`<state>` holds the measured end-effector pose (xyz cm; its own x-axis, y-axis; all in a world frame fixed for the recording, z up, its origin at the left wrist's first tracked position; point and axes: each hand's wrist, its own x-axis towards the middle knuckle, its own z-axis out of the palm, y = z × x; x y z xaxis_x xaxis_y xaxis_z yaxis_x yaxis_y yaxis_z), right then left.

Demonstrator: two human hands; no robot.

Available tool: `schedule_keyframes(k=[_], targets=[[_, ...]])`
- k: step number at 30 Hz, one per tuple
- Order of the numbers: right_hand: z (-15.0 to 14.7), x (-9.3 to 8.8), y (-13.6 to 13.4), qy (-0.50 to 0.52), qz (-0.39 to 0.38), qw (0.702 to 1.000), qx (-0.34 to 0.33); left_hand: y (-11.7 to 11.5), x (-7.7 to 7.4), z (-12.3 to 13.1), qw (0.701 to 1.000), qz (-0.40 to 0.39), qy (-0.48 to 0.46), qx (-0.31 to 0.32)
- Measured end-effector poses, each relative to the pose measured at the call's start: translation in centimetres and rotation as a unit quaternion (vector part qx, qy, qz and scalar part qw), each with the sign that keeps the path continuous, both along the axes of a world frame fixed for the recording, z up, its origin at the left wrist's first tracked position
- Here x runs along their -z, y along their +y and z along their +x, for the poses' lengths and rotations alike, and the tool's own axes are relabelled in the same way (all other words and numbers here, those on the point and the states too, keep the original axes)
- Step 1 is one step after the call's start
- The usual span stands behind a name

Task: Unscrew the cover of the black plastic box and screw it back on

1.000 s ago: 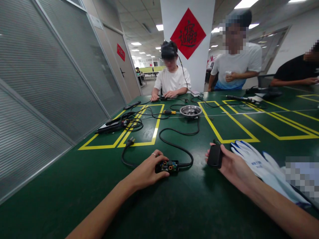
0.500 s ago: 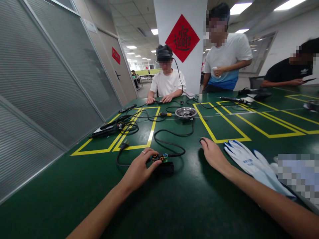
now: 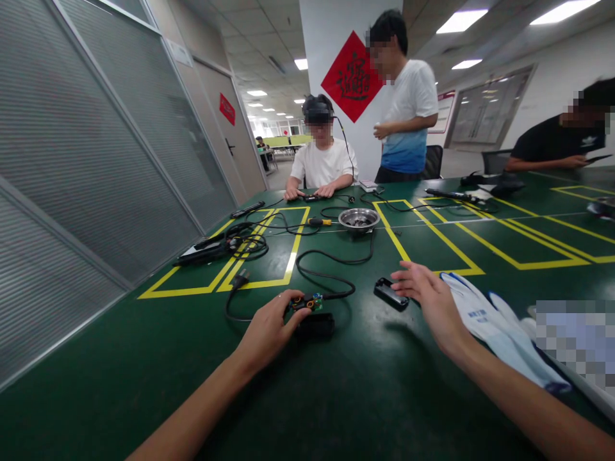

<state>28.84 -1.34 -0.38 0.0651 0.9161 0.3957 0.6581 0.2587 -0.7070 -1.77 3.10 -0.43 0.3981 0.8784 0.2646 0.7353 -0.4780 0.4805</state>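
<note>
My left hand [image 3: 266, 330] grips a small circuit board [image 3: 306, 301] with orange and blue parts, lifted and tilted above a black case half [image 3: 314, 326] on the green table [image 3: 336, 397]. A black power cord [image 3: 331, 261] runs from the board. My right hand [image 3: 427, 298] hovers open, fingers spread, just right of a black cover piece [image 3: 391, 293] that lies flat on the table; it does not hold it.
White work gloves [image 3: 490, 320] lie at the right. A steel bowl [image 3: 359, 218], a yellow-handled screwdriver [image 3: 319, 221] and tangled cables [image 3: 235, 243] sit farther off. One person sits across the table, another stands by the pillar, a third sits far right.
My right hand set the black cover down on the table and drew back open. My left hand lifted the circuit board out of its case. The standing person stepped left.
</note>
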Motion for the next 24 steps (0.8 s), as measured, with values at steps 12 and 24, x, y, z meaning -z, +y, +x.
schedule_keyframes(k=[12, 24], targets=[[-11.0, 2.5, -0.1, -0.173, 0.010, 0.957, -0.233, -0.3, 1.4, 0.5, 0.997, 0.071, -0.029, -0.031], [-2.6, 1.8, -6.3, -0.160, 0.023, 0.969, -0.190, -1.5, 1.5, 1.4, 0.997, 0.074, -0.019, 0.026]])
